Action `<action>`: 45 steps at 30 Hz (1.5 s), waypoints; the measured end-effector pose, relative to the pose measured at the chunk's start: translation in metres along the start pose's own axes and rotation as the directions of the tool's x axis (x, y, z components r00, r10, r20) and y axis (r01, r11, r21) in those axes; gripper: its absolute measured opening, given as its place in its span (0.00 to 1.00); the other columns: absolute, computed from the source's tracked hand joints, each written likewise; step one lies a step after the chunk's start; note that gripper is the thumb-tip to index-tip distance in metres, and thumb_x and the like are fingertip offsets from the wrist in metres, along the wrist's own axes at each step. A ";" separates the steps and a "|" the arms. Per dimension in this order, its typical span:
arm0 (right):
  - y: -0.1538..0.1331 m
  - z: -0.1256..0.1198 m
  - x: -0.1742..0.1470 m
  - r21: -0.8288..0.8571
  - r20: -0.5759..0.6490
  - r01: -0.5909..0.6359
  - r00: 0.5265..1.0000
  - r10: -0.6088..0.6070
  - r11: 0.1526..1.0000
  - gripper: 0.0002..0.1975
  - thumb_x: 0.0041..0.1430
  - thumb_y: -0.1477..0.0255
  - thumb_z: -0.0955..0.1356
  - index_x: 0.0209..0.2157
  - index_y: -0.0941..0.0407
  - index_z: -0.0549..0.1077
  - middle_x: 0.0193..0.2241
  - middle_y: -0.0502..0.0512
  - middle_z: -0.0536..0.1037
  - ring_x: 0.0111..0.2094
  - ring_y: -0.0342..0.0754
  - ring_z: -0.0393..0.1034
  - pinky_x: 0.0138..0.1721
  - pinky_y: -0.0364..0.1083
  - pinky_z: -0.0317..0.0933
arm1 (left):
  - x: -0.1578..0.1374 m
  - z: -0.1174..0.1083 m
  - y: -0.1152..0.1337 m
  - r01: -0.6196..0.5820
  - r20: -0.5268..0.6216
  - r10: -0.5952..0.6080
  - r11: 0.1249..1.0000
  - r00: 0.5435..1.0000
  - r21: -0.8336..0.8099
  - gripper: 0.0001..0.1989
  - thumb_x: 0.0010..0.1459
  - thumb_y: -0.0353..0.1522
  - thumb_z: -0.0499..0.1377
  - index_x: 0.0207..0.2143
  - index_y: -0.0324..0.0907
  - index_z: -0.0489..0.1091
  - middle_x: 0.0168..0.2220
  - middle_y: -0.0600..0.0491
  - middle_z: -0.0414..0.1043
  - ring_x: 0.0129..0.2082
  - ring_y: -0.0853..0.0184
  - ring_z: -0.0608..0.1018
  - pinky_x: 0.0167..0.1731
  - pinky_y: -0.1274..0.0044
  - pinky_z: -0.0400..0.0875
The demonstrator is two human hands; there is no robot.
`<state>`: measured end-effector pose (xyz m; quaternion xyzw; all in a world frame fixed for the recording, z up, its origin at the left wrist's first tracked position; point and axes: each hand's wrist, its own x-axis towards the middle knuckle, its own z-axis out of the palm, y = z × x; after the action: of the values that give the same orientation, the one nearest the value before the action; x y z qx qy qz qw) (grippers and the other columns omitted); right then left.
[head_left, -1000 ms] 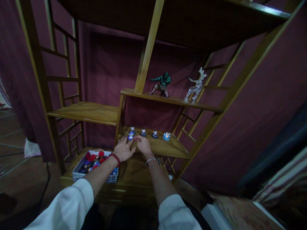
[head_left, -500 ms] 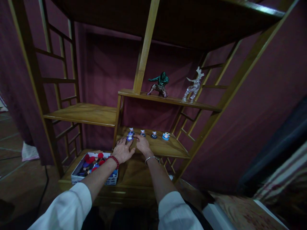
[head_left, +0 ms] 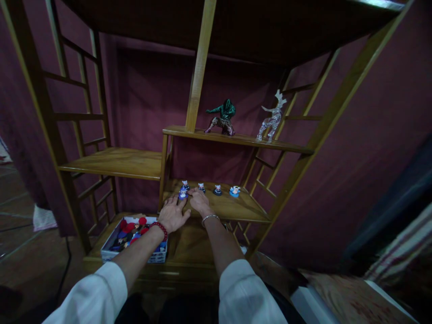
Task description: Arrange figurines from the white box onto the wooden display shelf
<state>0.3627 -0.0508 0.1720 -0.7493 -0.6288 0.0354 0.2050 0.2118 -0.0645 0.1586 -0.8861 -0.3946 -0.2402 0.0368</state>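
Observation:
A small purple figurine (head_left: 182, 193) stands upright at the left front of the lower right shelf (head_left: 236, 208). My left hand (head_left: 173, 214), fingers spread, has its fingertips at the figurine's left and front side. From the other side, my right hand (head_left: 200, 202) points its index finger at the figurine, and the other fingers are partly hidden. Whether the fingertips press on it is too small to tell. Behind stands a dark-based figurine (head_left: 185, 184). Farther right in a row are two similar figurines (head_left: 201, 186) (head_left: 218, 190) and a blue-based one (head_left: 235, 191).
A box (head_left: 107, 254) of red, blue and dark small items sits at the lower left. On the shelf above stand a green crouching statue (head_left: 224, 117) and a clear deer statue (head_left: 271, 120). A wooden post (head_left: 200, 67) and the upper shelf edge (head_left: 243, 138) frame the space.
The view has shifted slightly. Both hands stay beside the purple figurine with hardly any movement, and the figurines keep their places.

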 end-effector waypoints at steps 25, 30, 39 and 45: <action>0.000 0.002 -0.015 0.282 -0.171 -0.015 0.983 0.065 0.959 0.21 0.49 0.81 0.58 0.41 0.51 0.71 0.35 0.44 0.77 0.41 0.41 0.69 0.44 0.38 0.59 | -0.001 0.002 -0.001 -0.021 -0.044 0.022 1.000 0.999 0.017 0.25 0.56 0.44 0.46 0.53 0.44 0.59 0.51 0.44 0.59 0.49 0.56 0.63 0.48 0.66 0.56; -0.005 0.000 -0.019 0.273 -0.187 -0.009 0.980 0.062 0.962 0.20 0.50 0.81 0.58 0.40 0.51 0.72 0.34 0.45 0.78 0.38 0.41 0.69 0.41 0.37 0.59 | 0.000 0.003 -0.001 -0.015 -0.049 0.016 1.000 0.999 0.020 0.25 0.56 0.44 0.46 0.53 0.42 0.60 0.50 0.42 0.60 0.48 0.55 0.64 0.48 0.65 0.56; -0.006 -0.009 -0.033 0.029 -0.350 -0.374 0.865 0.360 0.927 0.16 0.49 0.77 0.61 0.38 0.52 0.75 0.38 0.53 0.74 0.41 0.48 0.64 0.44 0.43 0.53 | 0.000 0.000 0.000 -0.009 -0.039 0.011 0.999 0.999 0.039 0.26 0.56 0.44 0.45 0.54 0.42 0.59 0.51 0.42 0.60 0.49 0.56 0.65 0.48 0.66 0.56; -0.006 -0.011 -0.031 -0.039 -0.268 -0.377 0.896 0.354 0.925 0.18 0.51 0.77 0.60 0.41 0.52 0.74 0.42 0.55 0.71 0.46 0.51 0.59 0.43 0.44 0.52 | -0.001 -0.002 0.000 -0.010 -0.006 0.010 1.000 1.000 0.025 0.26 0.56 0.44 0.45 0.54 0.42 0.59 0.51 0.43 0.60 0.50 0.56 0.64 0.49 0.66 0.55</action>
<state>0.3545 -0.0822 0.1781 -0.8607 -0.4460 -0.0520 0.2400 0.2101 -0.0655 0.1604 -0.8868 -0.3931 -0.2379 0.0504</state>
